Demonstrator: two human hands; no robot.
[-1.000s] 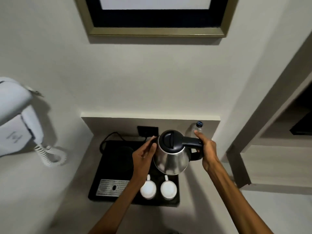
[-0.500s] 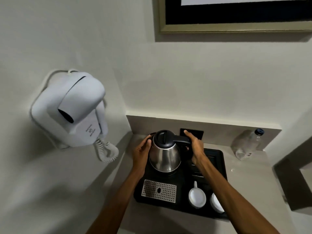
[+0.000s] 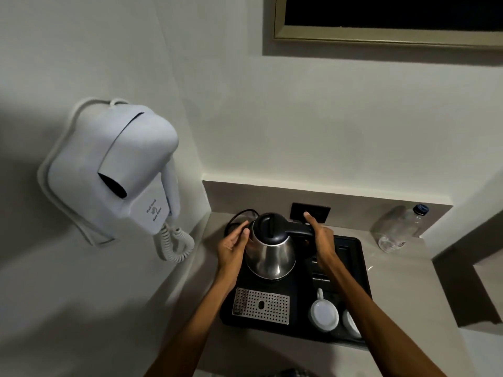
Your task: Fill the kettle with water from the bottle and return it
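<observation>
A steel kettle (image 3: 272,254) with a black lid and handle stands at the back left of a black tray (image 3: 362,268). My right hand (image 3: 321,240) is wrapped around the kettle's black handle. My left hand (image 3: 234,246) rests flat against the kettle's left side, fingers apart. A clear plastic bottle (image 3: 397,229) with a blue cap leans against the back ledge at the right, looking nearly empty and well apart from both hands.
Two white cups (image 3: 325,312) stand on the tray's front right, a perforated metal grille (image 3: 261,306) at its front left. A white wall-mounted hair dryer (image 3: 117,170) with a coiled cord hangs at the left. A black socket (image 3: 310,212) and cord sit behind the kettle.
The kettle came down from in front of the bottle to the tray's back left; in the last half second it and both hands stay nearly still. My view turned left.
</observation>
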